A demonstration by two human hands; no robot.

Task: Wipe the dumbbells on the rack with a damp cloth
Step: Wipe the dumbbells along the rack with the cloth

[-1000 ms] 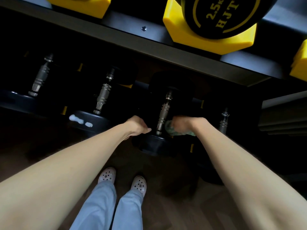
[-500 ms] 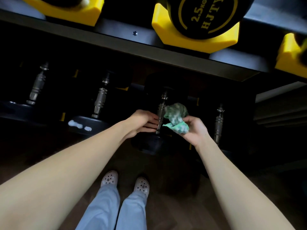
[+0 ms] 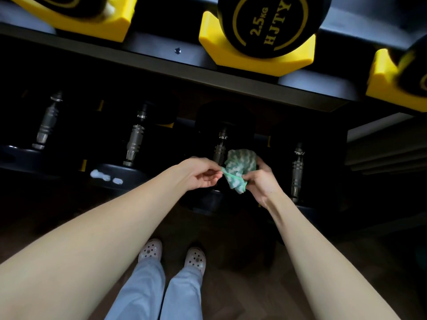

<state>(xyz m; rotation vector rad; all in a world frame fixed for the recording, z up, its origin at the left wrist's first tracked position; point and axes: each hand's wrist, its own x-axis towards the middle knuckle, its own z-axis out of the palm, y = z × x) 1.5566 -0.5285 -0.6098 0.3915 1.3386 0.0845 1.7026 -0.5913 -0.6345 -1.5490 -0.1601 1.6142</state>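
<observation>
1. Head view, looking steeply down: two bare forearms run from the lower corners of the frame toward the centre, reaching in beneath a weights rack.
2. Across the top of the frame, close under the lens, the upper shelf (image 3: 161,63) carries a black 2.5 kg dumbbell (image 3: 265,24) seated in a yellow cradle (image 3: 254,63). Further cradles show at upper left and far right, apparently shaped to keep the round heads from rolling.
3. At centre, the left hand (image 3: 198,173) pinches one corner of the green-and-white cloth (image 3: 240,167) between thumb and fingertips. The right hand (image 3: 263,181) grips the bunched remainder in curled fingers. The cloth is drawn between the two hands just in front of the metal, though contact cannot be ruled out. That reads as refolding to find a fresh face, not as a wiping stroke.
4. Just behind the cloth stands the steel handle of the centre dumbbell (image 3: 221,146), its near head lost in shadow below the hands. It is probably the one being cleaned.
5. Three more lower-row dumbbells lie parallel: one at far left (image 3: 47,121), one left of centre (image 3: 135,139) and one right of the hands (image 3: 297,167). Their handles point away from the viewer, so the heads likely bridge front and back rails.
6. A white smear (image 3: 104,177) marks the near head of the left-of-centre weight, which likely needs wiping.
7. Farthest off, at bottom centre, pale perforated clogs (image 3: 150,251) and light blue trousers (image 3: 147,292) stand on a dark wooden floor (image 3: 242,285), just short of the rack.
</observation>
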